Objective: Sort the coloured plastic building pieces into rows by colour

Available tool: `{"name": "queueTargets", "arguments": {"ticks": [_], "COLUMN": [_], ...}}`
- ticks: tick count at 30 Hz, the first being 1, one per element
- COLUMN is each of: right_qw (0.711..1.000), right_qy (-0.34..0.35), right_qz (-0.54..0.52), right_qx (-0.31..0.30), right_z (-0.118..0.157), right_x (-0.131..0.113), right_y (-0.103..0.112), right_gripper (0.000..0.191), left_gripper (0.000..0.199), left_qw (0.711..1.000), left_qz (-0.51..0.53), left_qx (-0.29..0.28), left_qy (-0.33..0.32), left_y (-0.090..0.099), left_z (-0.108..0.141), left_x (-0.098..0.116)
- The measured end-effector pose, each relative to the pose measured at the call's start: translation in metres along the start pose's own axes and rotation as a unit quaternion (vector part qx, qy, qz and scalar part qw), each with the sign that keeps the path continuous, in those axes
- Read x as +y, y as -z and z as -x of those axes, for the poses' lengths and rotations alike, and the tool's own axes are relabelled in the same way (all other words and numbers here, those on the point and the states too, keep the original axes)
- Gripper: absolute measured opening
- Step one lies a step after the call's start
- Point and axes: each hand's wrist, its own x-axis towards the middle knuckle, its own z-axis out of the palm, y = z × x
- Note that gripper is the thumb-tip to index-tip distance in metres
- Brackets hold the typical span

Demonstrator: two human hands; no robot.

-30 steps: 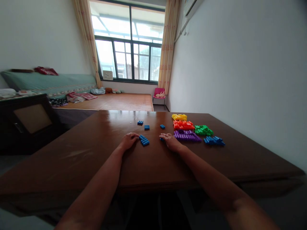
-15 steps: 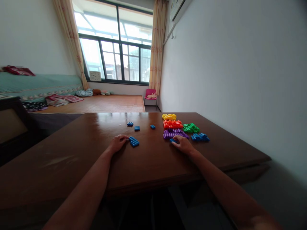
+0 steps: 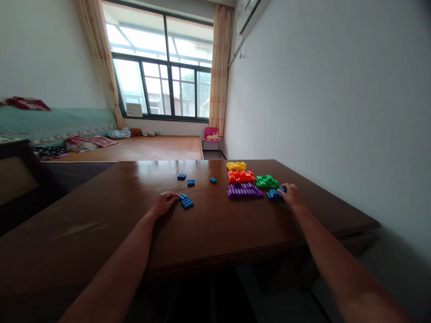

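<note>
On the left part of the tabletop, my left hand (image 3: 164, 202) is closed, its fingertips pinching the near edge of a small blue cluster of tube-like toy blocks (image 3: 186, 202). At the right, my right hand (image 3: 291, 195) is closed with fingertips on a blue block at the end of the blue pile (image 3: 274, 194); the fingers partly hide it. A purple row of blocks (image 3: 245, 190) lies left of that hand. Green blocks (image 3: 267, 181) lie just behind the blue pile. Orange-red blocks (image 3: 241, 176) and yellow blocks (image 3: 236, 166) lie farther back.
Small blue block groups lie apart on the brown table (image 3: 218, 229): one far left (image 3: 181, 176), one near it (image 3: 191, 182), one toward the middle (image 3: 213, 180). The wall (image 3: 319, 112) runs along the right. A bed (image 3: 161, 147) and pink chair (image 3: 212, 134) stand beyond.
My right hand has moved right, with the blue piece it held, from in front of the purple row to the blue pile. My left hand has stayed at the left cluster.
</note>
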Motion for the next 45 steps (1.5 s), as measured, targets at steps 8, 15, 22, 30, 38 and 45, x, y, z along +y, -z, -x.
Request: {"name": "queueTargets", "arguments": {"ticks": [8,15,22,30,38,45], "right_qw": [0.995,0.945,0.879,0.889,0.874,0.842], "right_qy": [-0.015,0.243,0.386,0.353,0.327,0.332], "right_qz": [-0.055,-0.214,-0.199,-0.178,-0.239,-0.274], "right_qx": [0.080,-0.047,-0.198,-0.232,-0.269,-0.326], "right_z": [0.002,0.029,0.083,0.089,0.078,0.080], "right_x": [-0.028,-0.179,-0.330,-0.376,-0.341,-0.300], "right_y": [0.008,0.009,-0.013,-0.037,-0.035,-0.020], "right_gripper": [0.034,0.030,0.036,0.056,0.048,0.041], "left_gripper": [0.031,0.028,0.027,0.040,0.031,0.028], "left_qw": [1.000,1.000,0.999,0.998,0.992,0.992], "left_qz": [-0.023,-0.027,-0.004,0.038,0.073,0.096], "left_qx": [-0.003,0.012,0.034,0.014,-0.024,-0.012], "left_qy": [0.000,-0.005,0.011,-0.047,-0.095,-0.084], "left_y": [0.000,-0.003,-0.007,-0.009,-0.015,-0.012], "left_z": [0.001,0.005,0.009,0.013,0.007,0.005], "left_x": [0.004,0.007,0.009,0.012,0.003,0.001]}}
